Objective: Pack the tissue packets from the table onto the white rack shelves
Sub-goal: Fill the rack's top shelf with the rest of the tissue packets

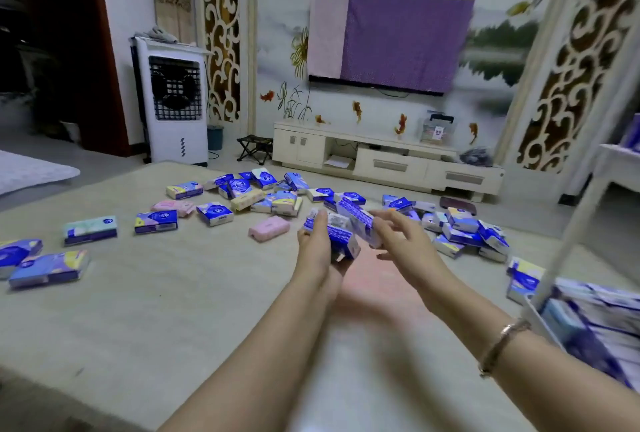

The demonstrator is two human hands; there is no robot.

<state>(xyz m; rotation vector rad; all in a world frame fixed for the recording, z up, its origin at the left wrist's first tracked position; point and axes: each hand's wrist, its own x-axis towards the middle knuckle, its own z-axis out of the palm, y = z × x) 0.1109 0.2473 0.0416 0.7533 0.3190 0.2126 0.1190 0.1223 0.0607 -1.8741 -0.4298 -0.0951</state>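
Observation:
Several blue, white and pink tissue packets (214, 213) lie scattered over the beige table (156, 293). My left hand (317, 248) holds a small stack of blue-and-white tissue packets (341, 236) from the left side, above the table's middle. My right hand (398, 241) grips a further blue-and-white packet (358, 218) against the top right of that stack. The white rack (568, 223) stands blurred at the right edge, its lower shelf (606, 320) filled with packets.
A heap of packets (464, 230) lies at the table's right, a pink packet (268, 229) just left of my hands. Beyond the table stand a white air cooler (175, 102), a folding stool (254, 149) and a low TV cabinet (388, 161).

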